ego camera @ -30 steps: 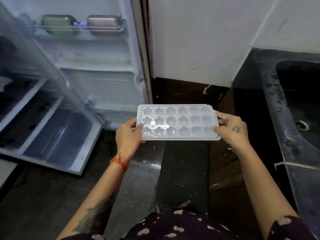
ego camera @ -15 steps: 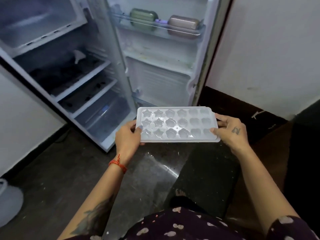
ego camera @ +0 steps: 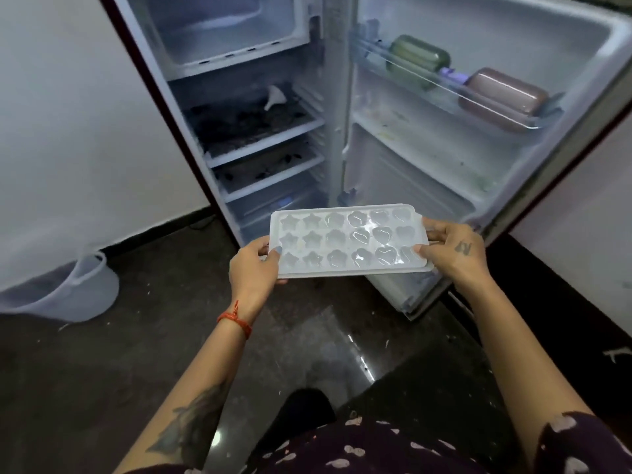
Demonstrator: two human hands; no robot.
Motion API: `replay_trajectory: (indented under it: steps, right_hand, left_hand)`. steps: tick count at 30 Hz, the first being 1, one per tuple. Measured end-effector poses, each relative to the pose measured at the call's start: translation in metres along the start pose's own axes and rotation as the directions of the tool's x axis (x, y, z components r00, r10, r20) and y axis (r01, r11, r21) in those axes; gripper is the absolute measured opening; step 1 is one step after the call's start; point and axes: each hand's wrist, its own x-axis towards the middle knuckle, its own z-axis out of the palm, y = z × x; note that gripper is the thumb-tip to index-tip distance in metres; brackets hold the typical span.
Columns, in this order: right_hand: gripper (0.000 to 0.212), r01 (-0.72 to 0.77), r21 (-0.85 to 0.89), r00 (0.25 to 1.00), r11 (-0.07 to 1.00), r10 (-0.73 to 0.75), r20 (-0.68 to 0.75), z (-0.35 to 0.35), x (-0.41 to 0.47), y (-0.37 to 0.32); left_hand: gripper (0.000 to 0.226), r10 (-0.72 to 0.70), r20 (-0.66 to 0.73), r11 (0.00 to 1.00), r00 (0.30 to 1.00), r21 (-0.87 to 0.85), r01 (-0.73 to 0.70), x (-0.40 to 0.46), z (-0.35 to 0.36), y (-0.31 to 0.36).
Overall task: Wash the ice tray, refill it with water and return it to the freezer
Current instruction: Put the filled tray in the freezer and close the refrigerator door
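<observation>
I hold a white ice tray [ego camera: 345, 242] level in front of me, with star, flower and heart shaped cells that glisten with water. My left hand [ego camera: 253, 268] grips its left end and my right hand [ego camera: 451, 251] grips its right end. Beyond the tray stands the open fridge [ego camera: 260, 131]. Its freezer compartment [ego camera: 225, 29] at the top is open and looks bare inside.
The fridge door [ego camera: 478, 138] swings open to the right, with a green box [ego camera: 419, 59] and a pink box [ego camera: 502, 97] on its rack. A white funnel [ego camera: 275, 97] lies on a shelf. A white bucket [ego camera: 68, 289] stands on the dark floor at left.
My view has swung left from the dark sink counter to face the open fridge. The tray stays level in both hands, and the freezer compartment has come into view.
</observation>
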Motion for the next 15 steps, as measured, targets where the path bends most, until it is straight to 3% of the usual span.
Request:
replay_trajectory:
  steps: [6, 11, 15]
  right_hand:
    - [0.045, 0.086, 0.037, 0.988, 0.996, -0.089, 0.124, 0.020, 0.042, -0.021]
    - [0.038, 0.086, 0.081, 0.978, 0.993, -0.100, 0.182, 0.047, 0.080, -0.041]
    - [0.046, 0.098, 0.093, 0.973, 0.991, -0.115, 0.199, 0.069, 0.108, -0.059]
  left_hand:
    - [0.027, -0.053, -0.127, 0.999, 0.990, 0.004, 0.054, 0.018, -0.012, -0.004]
    - [0.029, -0.069, -0.162, 0.996, 0.984, 0.036, 0.076, 0.053, -0.025, -0.010]
    - [0.030, -0.087, -0.199, 0.993, 0.976, 0.055, 0.100, 0.088, -0.036, -0.009]
